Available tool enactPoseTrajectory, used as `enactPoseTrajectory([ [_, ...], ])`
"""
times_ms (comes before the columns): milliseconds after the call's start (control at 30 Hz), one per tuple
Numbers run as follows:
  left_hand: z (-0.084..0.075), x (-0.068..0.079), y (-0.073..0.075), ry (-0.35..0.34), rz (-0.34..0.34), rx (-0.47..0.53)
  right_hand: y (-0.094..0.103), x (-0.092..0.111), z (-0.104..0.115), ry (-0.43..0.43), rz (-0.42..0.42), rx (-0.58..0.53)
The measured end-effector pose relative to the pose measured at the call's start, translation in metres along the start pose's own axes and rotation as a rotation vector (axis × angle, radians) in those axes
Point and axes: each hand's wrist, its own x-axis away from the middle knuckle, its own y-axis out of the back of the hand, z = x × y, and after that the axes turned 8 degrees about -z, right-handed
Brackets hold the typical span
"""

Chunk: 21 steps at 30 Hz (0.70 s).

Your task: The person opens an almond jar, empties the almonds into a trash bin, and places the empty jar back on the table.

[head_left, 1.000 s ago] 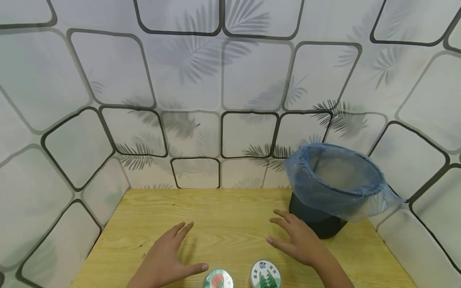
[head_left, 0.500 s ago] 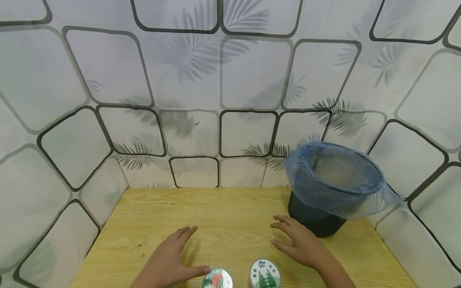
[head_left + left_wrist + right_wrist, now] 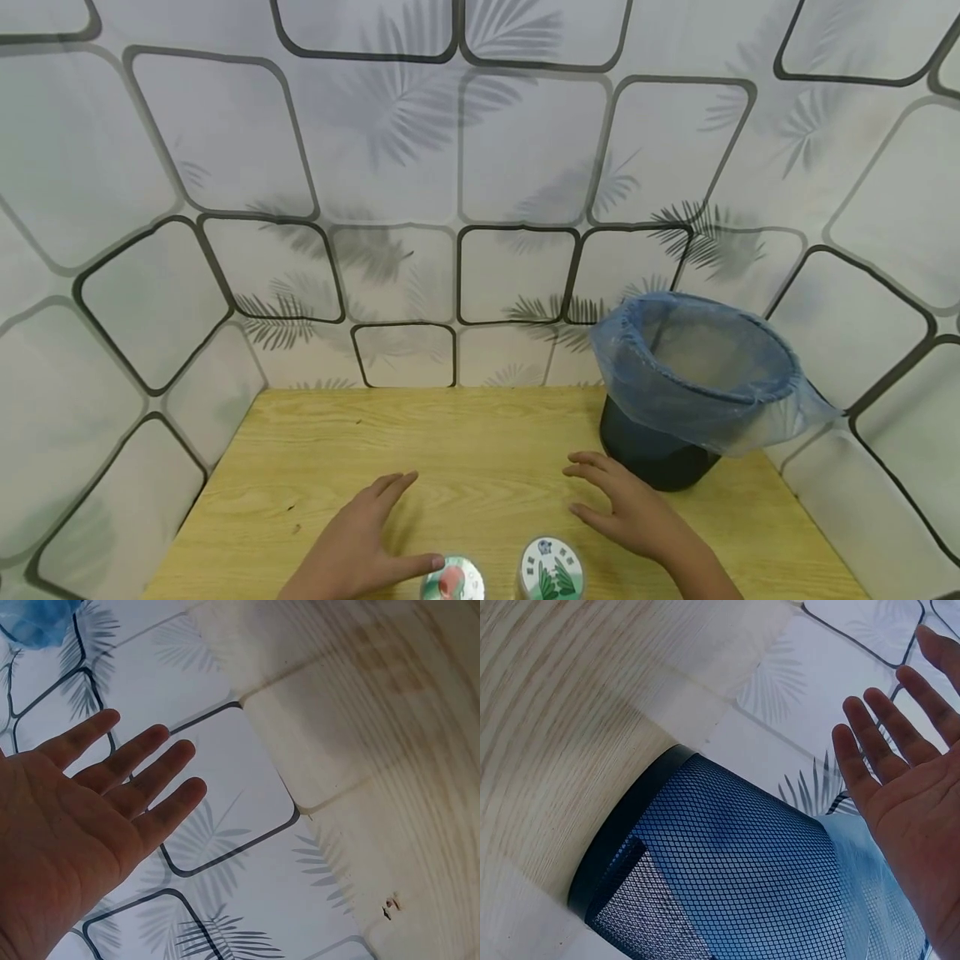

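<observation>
Left hand [image 3: 352,537] and right hand [image 3: 630,508], each grip wide, flank one round pink-and-green-lidded container [image 3: 454,581] and one round white-lidded leaf-printed container [image 3: 552,573] on yellow wood-grain counter [image 3: 465,437], with blue-plastic-lined black mesh bin [image 3: 656,454] beside the right.

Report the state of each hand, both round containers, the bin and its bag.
Left hand: fingers spread, holding nothing
Right hand: fingers spread, holding nothing
Peach-print container: face up, partly cropped
Leaf-print container: face up, partly cropped
Black bin: upright
Blue bag: lining the bin, mouth open
</observation>
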Motion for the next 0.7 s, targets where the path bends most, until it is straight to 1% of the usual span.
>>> enactPoseTrajectory([
  [100,0.0012,0.0009,-0.0023,0.015,0.007,0.005,-0.0001,0.0012,0.0011,0.0,-0.005,-0.002],
  [433,0.0056,0.0024,-0.0068,0.026,0.04,0.04,-0.0002,0.0057,-0.0003,-0.009,0.011,-0.02],
  [567,0.0047,0.0032,-0.0075,0.015,0.029,0.037,0.0009,0.0067,0.0,-0.017,-0.016,-0.008],
  [700,0.0025,0.0034,-0.0082,-0.004,0.021,0.034,0.0029,0.0076,0.0014,-0.034,-0.072,0.029],
])
